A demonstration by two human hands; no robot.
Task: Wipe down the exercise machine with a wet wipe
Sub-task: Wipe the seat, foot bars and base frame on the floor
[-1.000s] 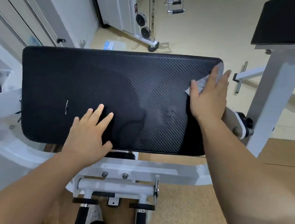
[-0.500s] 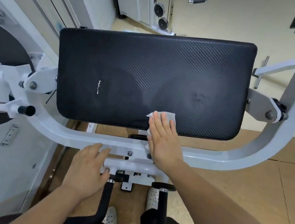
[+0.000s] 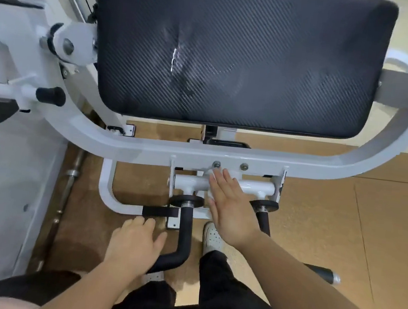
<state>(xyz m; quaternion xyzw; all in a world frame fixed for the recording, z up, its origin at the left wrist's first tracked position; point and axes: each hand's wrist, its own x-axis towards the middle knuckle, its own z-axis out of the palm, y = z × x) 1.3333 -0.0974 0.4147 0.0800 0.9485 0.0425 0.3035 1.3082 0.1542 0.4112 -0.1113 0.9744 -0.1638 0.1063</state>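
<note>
Your R hand (image 3: pixel 229 213) lies flat, fingers straight and together, pressing the wipe (image 3: pixel 210 173) onto the white crossbar (image 3: pixel 189 181) below the frame (image 3: pixel 147 148). Only a bit of wipe shows past your fingertips. L hand (image 3: pixel 137 243) is loose, fingers relaxed, holding nothing, by the black handle (image 3: pixel 185 228); can't tell if it touches. Pad (image 3: pixel 261 46) above shows smear marks.

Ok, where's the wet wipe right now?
Head view, lower centre: the wet wipe is under the flat right hand, pressed on the white crossbar between the black handles; only its edge shows.
</note>
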